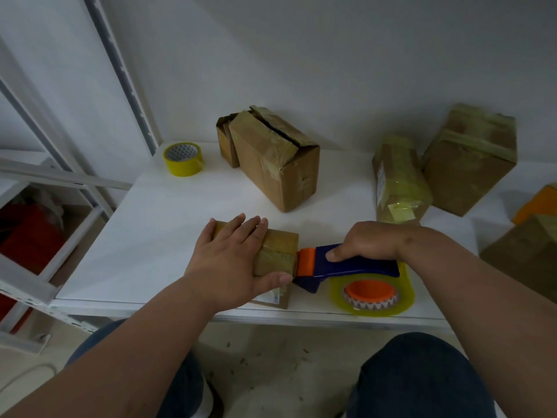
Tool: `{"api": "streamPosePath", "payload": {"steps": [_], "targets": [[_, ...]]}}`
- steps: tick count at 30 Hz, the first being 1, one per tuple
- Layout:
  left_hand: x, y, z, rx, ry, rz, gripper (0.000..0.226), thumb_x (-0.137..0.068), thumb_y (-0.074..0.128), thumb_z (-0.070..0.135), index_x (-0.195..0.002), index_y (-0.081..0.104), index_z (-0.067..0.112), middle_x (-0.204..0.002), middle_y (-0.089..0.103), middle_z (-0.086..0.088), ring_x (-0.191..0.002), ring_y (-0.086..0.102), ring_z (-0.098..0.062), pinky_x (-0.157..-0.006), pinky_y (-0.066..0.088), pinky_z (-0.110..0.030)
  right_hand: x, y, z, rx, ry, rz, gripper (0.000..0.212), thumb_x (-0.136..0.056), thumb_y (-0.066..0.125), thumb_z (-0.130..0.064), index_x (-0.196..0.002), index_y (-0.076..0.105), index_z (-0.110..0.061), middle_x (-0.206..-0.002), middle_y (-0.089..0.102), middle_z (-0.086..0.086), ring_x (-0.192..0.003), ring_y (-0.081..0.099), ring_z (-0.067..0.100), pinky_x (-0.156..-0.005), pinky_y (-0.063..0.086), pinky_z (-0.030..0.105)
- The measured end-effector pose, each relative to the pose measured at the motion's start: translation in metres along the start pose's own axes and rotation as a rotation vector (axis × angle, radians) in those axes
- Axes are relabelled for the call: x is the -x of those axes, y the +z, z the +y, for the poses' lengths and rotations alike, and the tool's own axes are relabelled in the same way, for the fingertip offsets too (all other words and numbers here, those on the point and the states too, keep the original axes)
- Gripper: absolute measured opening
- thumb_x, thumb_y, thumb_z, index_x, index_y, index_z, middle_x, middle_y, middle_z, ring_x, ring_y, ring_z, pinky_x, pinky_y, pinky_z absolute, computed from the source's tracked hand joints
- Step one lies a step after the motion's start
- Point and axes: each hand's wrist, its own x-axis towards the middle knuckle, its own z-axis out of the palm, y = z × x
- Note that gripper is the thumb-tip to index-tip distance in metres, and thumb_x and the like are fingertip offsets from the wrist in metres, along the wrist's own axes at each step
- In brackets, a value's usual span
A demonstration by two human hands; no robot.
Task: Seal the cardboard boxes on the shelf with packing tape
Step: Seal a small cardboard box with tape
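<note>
Near the white shelf (144,242) edge, a small, tape-glossy cardboard box (280,245) is pressed down by the left grip (232,260), fingers straight, thumb along its side. The blue plastic tape dispenser (361,265) is clenched in the right grip (370,241), orange nose butted against the box end. Further back, a crumpled split-top box (271,158) and a yellow tape roll (183,159) are parked well apart.

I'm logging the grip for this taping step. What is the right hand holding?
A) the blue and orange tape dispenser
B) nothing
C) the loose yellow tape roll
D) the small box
A: the right hand grips the blue and orange tape dispenser, whose orange end meets the small box that the left hand rests on.
</note>
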Motion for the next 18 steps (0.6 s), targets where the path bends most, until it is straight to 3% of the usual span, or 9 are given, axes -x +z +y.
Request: {"api": "streamPosePath", "payload": {"steps": [7, 12, 15, 18], "targets": [[0.001, -0.002, -0.001, 0.012, -0.004, -0.023, 0.113, -0.062, -0.003, 0.095, -0.153, -0.013, 0.030, -0.163, -0.007, 0.012, -0.149, -0.012, -0.012, -0.120, -0.004, -0.049, -0.006, 0.006, 0.005, -0.119, 0.081, -0.001, 0.040, -0.080, 0.065, -0.058, -0.083, 0.065, -0.018, -0.089, 0.066, 0.002, -0.081, 0.062, 0.017, -0.071, 0.046, 0.027], [0.001, -0.006, -0.002, 0.104, -0.014, -0.034, 0.110, -0.065, 0.003, 0.094, -0.153, -0.016, 0.030, -0.161, -0.015, 0.014, -0.146, -0.022, -0.008, -0.119, -0.012, -0.048, 0.024, -0.005, 0.016, -0.177, 0.109, 0.185, 0.055, -0.080, 0.063, -0.062, -0.091, 0.066, -0.008, -0.086, 0.069, 0.009, -0.073, 0.066, 0.021, -0.063, 0.046, 0.026], [0.004, -0.011, -0.003, 0.327, -0.060, 0.114, 0.098, -0.071, 0.014, 0.085, -0.155, 0.003, 0.036, -0.162, -0.003, 0.017, -0.148, -0.016, -0.007, -0.117, -0.016, -0.049, 0.046, -0.001, 0.025, -0.255, 0.055, 0.334, 0.052, -0.081, 0.061, -0.061, -0.085, 0.067, -0.010, -0.079, 0.071, 0.008, -0.068, 0.068, 0.022, -0.059, 0.047, 0.027], [0.011, -0.015, 0.003, 0.468, -0.199, 0.365, 0.068, -0.079, 0.041, 0.057, -0.145, 0.038, 0.040, -0.153, 0.033, 0.017, -0.146, 0.017, -0.011, -0.118, 0.003, -0.050, 0.063, 0.011, 0.029, -0.222, -0.054, 0.505, 0.043, -0.084, 0.060, -0.056, -0.075, 0.064, -0.015, -0.065, 0.066, 0.001, -0.057, 0.063, 0.013, -0.055, 0.041, 0.024]]}}
